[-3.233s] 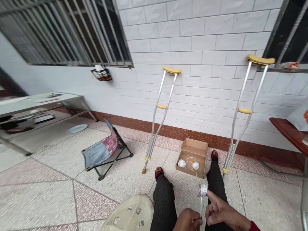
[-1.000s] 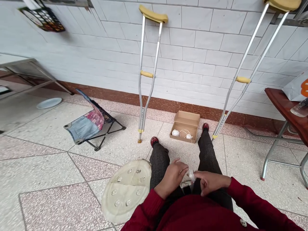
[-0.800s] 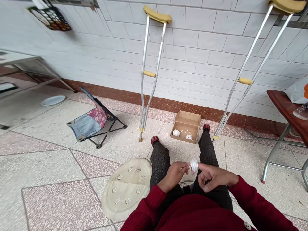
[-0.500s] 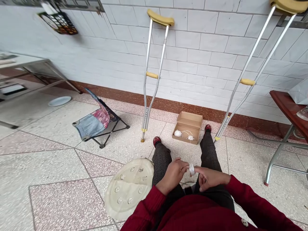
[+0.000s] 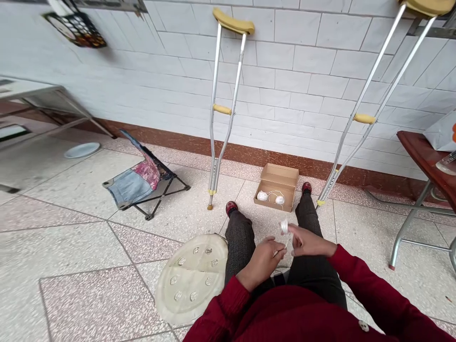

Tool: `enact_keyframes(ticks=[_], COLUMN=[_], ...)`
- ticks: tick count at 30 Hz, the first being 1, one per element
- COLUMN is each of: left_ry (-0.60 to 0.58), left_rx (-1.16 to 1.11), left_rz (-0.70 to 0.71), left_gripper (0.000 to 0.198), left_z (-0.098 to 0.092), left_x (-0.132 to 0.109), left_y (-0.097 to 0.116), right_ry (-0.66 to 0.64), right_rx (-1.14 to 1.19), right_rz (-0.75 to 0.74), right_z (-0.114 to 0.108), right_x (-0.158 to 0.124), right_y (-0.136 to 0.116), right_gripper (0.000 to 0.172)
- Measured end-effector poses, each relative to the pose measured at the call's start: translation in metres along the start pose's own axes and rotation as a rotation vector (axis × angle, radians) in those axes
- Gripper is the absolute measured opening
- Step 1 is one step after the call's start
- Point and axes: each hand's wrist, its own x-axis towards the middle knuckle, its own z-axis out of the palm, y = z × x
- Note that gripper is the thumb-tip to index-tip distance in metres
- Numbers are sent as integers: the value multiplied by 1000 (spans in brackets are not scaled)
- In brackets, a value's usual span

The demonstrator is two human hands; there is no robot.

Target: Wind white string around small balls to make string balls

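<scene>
The right hand [image 5: 308,241] has its grip closed on a small white ball [image 5: 284,226] of wound thread, which sits at the fingertips on the side of the hand towards the box [image 5: 280,174]. The fingers curl in behind it, and how many of them touch it cannot be told. The left hand [image 5: 264,256] is pinched shut, thumb against forefinger, on the thread [image 5: 286,243]. This hand lies farther from the box than the ball and to the left. The short visible run of thread between the two grips slants from the left pinch up and to the right towards the ball, so its long axis points roughly at the box. It is too thin to tell whether it is taut. The right hand is therefore the nearer one to the box, and the ball is at the box end of the thread. Both hands hover above the lap, between the knees. The box stands open on the floor between the feet, well apart from the hands, with two more balls [image 5: 262,196] in it side by side. A crutch [image 5: 223,109] leans on the wall to the box's left and another [image 5: 363,118] to its right.
</scene>
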Motion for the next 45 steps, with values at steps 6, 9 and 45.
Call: enact_keyframes(ticks=[6,9,45], left_ry=[79,26,88], left_rx=[-14,-124,-159], left_rz=[25,-28,-70], left_gripper=[36,40,41], left_z=[-28,-8,-26], left_x=[10,11,10], left_y=[-6,-6,-9], right_ry=[-363,-256,-327], right_rx=[169,278,390], right_rz=[99,4,-6], right_z=[20,14,19], right_x=[-31,-31,-22], right_y=[-16,-36,-48], right_gripper=[67,78,71])
